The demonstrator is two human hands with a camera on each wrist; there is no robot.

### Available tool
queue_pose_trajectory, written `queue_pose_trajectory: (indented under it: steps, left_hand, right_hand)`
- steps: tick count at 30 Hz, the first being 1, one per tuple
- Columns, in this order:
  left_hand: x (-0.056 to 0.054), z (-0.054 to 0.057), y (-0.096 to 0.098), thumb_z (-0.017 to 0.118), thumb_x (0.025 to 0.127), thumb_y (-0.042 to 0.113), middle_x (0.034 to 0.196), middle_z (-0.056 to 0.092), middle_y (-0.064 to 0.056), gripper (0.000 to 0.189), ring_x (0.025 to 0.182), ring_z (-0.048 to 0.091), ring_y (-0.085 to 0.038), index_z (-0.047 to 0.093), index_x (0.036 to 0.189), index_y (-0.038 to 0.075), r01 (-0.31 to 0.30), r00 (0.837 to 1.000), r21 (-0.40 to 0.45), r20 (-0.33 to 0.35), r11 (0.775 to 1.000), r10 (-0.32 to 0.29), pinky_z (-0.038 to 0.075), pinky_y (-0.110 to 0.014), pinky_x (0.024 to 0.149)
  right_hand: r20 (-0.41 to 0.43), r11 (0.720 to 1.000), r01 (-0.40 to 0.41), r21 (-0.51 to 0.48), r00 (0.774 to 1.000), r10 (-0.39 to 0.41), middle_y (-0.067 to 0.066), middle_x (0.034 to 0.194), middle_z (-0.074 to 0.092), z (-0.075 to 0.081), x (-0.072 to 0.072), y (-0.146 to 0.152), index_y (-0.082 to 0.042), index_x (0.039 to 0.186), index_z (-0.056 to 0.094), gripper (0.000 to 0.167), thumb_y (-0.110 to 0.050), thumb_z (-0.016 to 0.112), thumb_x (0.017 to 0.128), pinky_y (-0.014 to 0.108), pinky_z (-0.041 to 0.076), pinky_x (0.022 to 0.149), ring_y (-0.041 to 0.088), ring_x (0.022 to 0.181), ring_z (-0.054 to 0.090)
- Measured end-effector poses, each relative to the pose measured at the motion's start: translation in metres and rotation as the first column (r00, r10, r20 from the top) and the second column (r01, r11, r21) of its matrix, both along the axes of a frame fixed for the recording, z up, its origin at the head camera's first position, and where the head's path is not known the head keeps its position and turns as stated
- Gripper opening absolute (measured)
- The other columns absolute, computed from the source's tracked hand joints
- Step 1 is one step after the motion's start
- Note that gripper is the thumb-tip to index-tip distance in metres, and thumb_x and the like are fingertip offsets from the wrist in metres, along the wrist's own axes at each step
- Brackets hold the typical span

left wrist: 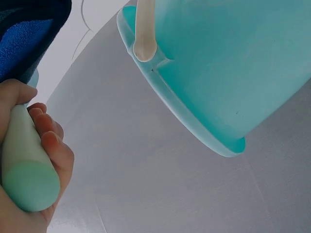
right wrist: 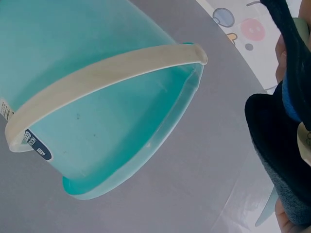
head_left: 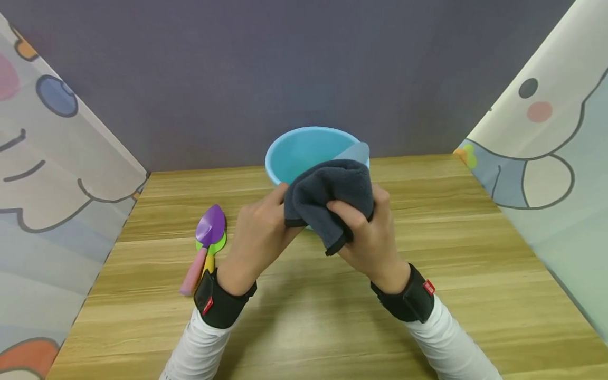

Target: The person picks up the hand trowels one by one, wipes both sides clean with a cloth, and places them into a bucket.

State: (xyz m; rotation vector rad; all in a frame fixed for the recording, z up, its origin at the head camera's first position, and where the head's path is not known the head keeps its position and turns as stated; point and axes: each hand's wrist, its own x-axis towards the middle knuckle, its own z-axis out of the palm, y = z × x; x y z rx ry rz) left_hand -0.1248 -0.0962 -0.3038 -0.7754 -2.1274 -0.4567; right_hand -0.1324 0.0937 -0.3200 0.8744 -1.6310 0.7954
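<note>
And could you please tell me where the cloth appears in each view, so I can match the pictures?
Head: the cloth is just right of centre, partly covering the bucket.
Left wrist: the cloth is in the top left corner, cut off by the frame.
Right wrist: it runs down the right edge.
Shared landmark: the bucket, visible in all three.

We see a bunched, dark blue-grey cloth, black-edged, draped over the middle of a tool raised above the worktop; the tool's pale green handle lies near left, its rounded light-blue tip far right.
</note>
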Motion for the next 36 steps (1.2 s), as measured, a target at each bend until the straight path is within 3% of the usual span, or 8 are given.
queue_pose_trajectory:
  steps: [12,21,36]
  left_hand:
    - [0.0016,0.0028,-0.0023,0.087,0.081,0.026,0.077,0.055,-0.001,0.031,0.051,0.046,-0.013,0.061,0.089,0.011,0.02,1.0,-0.035,-0.001,0.999,-0.021,0.032,-0.028,0.042]
    - [-0.0001,0.0023,-0.0036,0.086,0.082,0.028,0.076,0.053,-0.002,0.033,0.05,0.042,-0.012,0.058,0.087,0.01,0.026,0.999,-0.046,-0.026,0.999,-0.027,0.03,-0.027,0.043]
    - [-0.002,0.0021,-0.005,0.084,0.084,0.019,0.081,0.058,-0.001,0.025,0.054,0.048,-0.013,0.063,0.095,0.013,0.042,0.998,-0.093,-0.047,0.995,-0.047,0.034,-0.027,0.043]
  right_hand:
    - [-0.022,0.999,-0.032,-0.038,0.999,0.031,0.023,0.125,0.045,-0.0024,-0.0019,0.0022,-0.011,0.11,0.06,0.023,-0.024,0.071,0.095,0.048,0.048,0.086,0.04,0.1,0.056]
    - [-0.074,0.997,-0.036,-0.072,0.997,0.031,0.023,0.123,0.047,-0.0054,-0.0063,0.0011,-0.011,0.107,0.061,0.021,-0.026,0.07,0.096,0.045,0.049,0.089,0.04,0.101,0.056]
    - [-0.028,0.992,-0.037,-0.122,0.999,0.034,0.026,0.117,0.046,-0.0051,-0.0062,0.0051,-0.01,0.106,0.06,0.026,-0.031,0.072,0.094,0.044,0.047,0.088,0.04,0.101,0.053]
